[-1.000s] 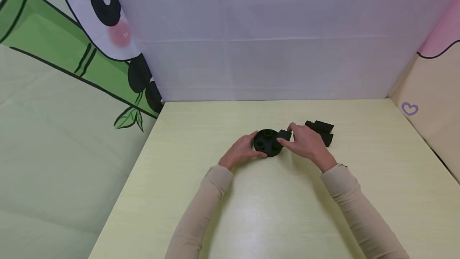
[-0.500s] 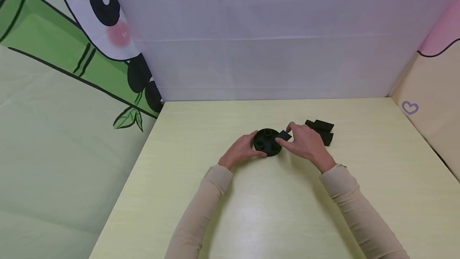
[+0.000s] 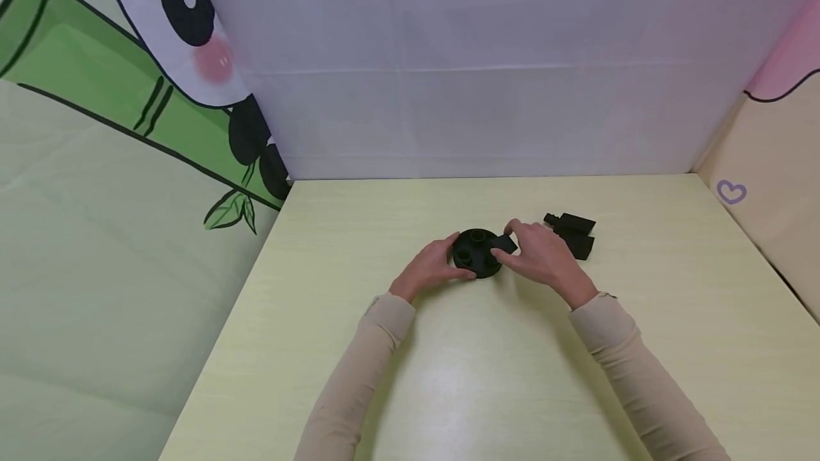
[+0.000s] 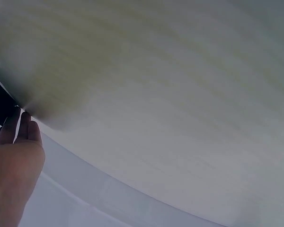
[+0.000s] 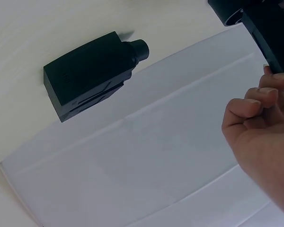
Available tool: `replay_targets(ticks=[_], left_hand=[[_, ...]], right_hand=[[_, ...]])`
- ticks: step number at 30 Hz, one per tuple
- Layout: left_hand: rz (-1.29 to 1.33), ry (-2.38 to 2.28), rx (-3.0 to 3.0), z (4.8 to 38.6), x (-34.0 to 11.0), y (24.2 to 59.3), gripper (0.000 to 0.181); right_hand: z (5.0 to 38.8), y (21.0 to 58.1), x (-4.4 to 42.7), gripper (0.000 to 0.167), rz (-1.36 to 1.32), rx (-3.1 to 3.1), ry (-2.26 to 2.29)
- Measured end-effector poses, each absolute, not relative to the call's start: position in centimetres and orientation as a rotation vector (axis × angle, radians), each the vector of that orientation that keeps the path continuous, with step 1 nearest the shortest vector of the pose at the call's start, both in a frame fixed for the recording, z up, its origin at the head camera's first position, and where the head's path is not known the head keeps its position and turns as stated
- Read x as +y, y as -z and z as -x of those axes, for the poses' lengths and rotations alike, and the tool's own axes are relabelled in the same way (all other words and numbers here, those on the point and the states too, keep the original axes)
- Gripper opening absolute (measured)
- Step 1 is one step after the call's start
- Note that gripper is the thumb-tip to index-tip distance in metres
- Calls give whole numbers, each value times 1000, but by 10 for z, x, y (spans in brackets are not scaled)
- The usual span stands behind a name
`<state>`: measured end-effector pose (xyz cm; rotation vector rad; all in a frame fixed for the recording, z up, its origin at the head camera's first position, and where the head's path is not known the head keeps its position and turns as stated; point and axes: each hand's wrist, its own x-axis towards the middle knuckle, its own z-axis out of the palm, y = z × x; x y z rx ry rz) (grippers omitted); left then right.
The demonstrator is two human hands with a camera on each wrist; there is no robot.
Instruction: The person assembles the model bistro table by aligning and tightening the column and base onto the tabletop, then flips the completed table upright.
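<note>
A round black base (image 3: 477,253) with raised round sockets rests on the table. My left hand (image 3: 433,269) grips its left edge, thumb at the front and fingers behind; in the left wrist view the left hand (image 4: 16,156) touches a dark edge. Pinched in my right hand (image 3: 544,256) is a black block (image 3: 505,243) over the base's right side. The right wrist view shows the block (image 5: 270,35) against a round black part (image 5: 225,8), with the right hand's fingers (image 5: 270,94) curled at its lower end. Whether block and base are joined is hidden.
Behind the right hand lie black blocks (image 3: 576,235) side by side on the table (image 3: 448,375); one block (image 5: 87,71) with a round knob shows in the right wrist view. Printed cloth walls (image 3: 487,119) stand at the back and sides.
The right hand has shifted slightly left, and the block in it has turned and moved a little towards the base. The left hand and the base have stayed in place.
</note>
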<state>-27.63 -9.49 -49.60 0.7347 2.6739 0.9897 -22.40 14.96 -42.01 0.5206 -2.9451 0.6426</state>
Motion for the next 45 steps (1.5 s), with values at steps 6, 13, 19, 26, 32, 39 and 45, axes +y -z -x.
replay_targets(ticks=[6, 13, 19, 26, 32, 39, 45], left_hand=[[-733, -972, 2674, 276, -94, 496, 95], [-746, -967, 2683, 275, -96, 494, 93], [-762, -986, 2676, 275, -96, 494, 92], [-758, -1001, 2677, 274, -97, 495, 91], [-767, -995, 2682, 274, -97, 496, 89], [-765, -994, 2688, 274, -98, 495, 89], [-748, -978, 2689, 274, -98, 496, 93]], right_hand=[[224, 421, 150, 61, -545, -2941, -605], [225, 423, 150, 51, -615, -2928, -609], [223, 423, 149, 54, -600, -2914, -631], [223, 423, 147, 48, -604, -2901, -635], [223, 424, 145, 44, -606, -2889, -616], [224, 425, 143, 42, -606, -2876, -611], [225, 426, 141, 46, -610, -2872, -604]])
